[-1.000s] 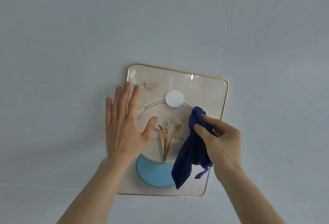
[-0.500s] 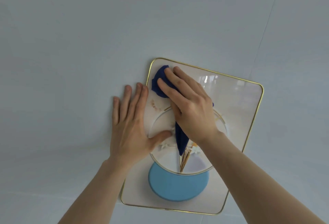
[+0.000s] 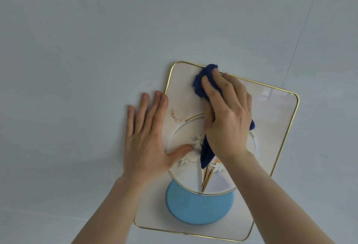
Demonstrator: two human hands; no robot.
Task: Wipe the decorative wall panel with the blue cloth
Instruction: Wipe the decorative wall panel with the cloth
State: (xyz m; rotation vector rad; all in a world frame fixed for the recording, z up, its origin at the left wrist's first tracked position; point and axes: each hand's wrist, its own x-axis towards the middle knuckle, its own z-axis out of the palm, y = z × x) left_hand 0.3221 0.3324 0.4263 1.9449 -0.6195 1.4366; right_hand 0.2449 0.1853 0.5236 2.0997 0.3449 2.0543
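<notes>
Both hands on the upright, right-leaning panel (image 3: 271, 127): right (image 3: 226, 115) grasping cloth (image 3: 201, 82), left (image 3: 149, 137) flat.

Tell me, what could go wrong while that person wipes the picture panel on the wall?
The decorative wall panel already sits tilted, and the right hand presses the blue cloth at its top edge, so a hard stroke might skew it further or loosen it. The left hand steadies only the left edge, half on the wall. A loose cloth tail hangs below the palm and could snag on the gold stems, if they are raised.
</notes>
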